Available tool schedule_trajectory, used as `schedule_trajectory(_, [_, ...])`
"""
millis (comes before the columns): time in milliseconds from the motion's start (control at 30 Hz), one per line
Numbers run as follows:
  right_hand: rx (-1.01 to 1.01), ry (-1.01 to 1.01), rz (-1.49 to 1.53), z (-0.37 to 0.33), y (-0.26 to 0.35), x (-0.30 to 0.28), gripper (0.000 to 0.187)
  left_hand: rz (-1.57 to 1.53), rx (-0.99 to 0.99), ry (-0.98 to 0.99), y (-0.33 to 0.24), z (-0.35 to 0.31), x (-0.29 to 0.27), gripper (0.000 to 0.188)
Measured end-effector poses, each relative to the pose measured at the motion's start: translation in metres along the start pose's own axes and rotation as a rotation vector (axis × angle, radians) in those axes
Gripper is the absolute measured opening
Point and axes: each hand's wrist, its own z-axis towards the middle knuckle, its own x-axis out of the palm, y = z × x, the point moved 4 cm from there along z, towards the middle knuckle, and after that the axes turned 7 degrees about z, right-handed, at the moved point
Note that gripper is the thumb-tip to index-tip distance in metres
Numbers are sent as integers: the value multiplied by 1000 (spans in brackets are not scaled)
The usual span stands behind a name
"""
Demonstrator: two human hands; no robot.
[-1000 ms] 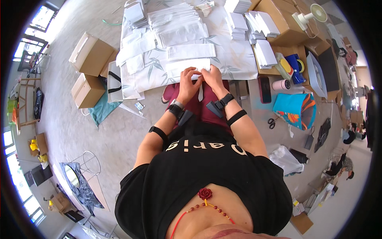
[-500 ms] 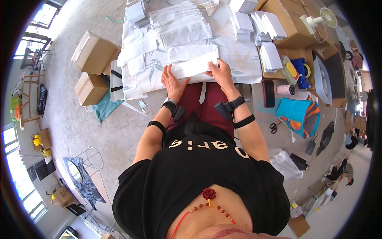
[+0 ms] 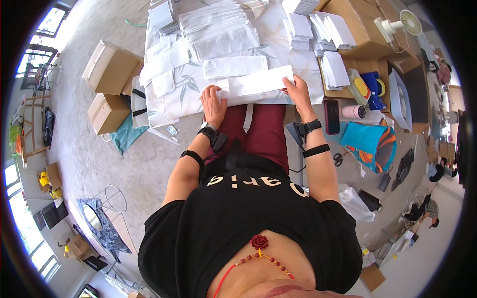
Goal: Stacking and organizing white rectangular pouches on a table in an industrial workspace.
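A long, flat white strip [image 3: 258,83] lies slantwise along the near edge of the table, its right end raised a little. My right hand [image 3: 297,94] pinches that right end between thumb and fingers. At the other end, the fingers of my left hand [image 3: 213,107] are bent together and press on the strip's left end by the table edge. Just beyond lies a flat white sleeve-like piece [image 3: 236,66], with more white pieces [image 3: 166,57] to the left. A broad layered pile of white sleeves [image 3: 218,32] sits farther back.
Stacks of white folded pieces [image 3: 335,69] stand at the right beside cardboard boxes [image 3: 357,25] and a small fan [image 3: 410,22]. A phone [image 3: 332,116], pink cylinder [image 3: 354,111] and blue bag [image 3: 367,141] lie right of my legs. Open cartons [image 3: 112,67] stand left.
My right hand has moved right with the strip's end, and the strip has shifted right. My left hand's spread fingers have drawn together onto its left end.
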Motion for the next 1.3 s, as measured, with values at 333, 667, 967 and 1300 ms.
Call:
schedule_trajectory(333, [44,-59,-270,25,-74,-36,27,29,57,78,-8,3,8,39])
schedule_trajectory(667, [-96,-160,-491,26,-72,-34,34,87,74,76,-7,3,10,36])
schedule_trajectory(967, [-231,-248,-558,30,-79,-35,29,95,62,81,-10,4,12,34])
schedule_trajectory(1300, [-225,-291,-645,30,-86,-35,30,99,59,95,-13,5,11,35])
